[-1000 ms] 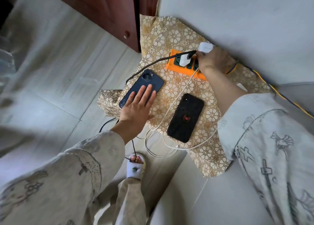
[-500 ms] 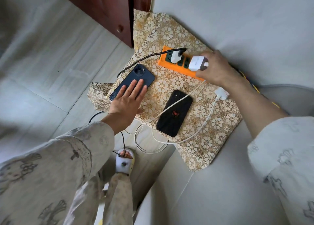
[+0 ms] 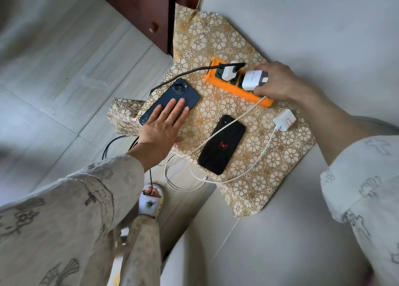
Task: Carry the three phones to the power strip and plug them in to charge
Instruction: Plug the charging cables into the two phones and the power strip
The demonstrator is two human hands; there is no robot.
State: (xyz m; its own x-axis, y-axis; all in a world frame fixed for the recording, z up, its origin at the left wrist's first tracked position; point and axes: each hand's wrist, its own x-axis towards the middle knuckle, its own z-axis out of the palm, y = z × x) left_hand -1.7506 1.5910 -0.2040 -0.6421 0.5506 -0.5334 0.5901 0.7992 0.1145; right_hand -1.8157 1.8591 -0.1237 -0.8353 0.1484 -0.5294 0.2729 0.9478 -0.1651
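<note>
Glossy dark blue phone (image 3: 170,101), matt black phone (image 3: 222,144), orange plastic power strip (image 3: 235,89), patterned woven cloth (image 3: 218,41)

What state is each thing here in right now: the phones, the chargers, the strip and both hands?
Blue phone: face down on the cloth, left hand flat on it.
Black phone: face down, white cable across it.
Power strip: one small charger plugged in.
Big charger: gripped at the strip; seating unclear.
Spare charger: loose on the cloth, unplugged.
Left hand: open, flat.
Right hand: closed on the big charger.
</note>
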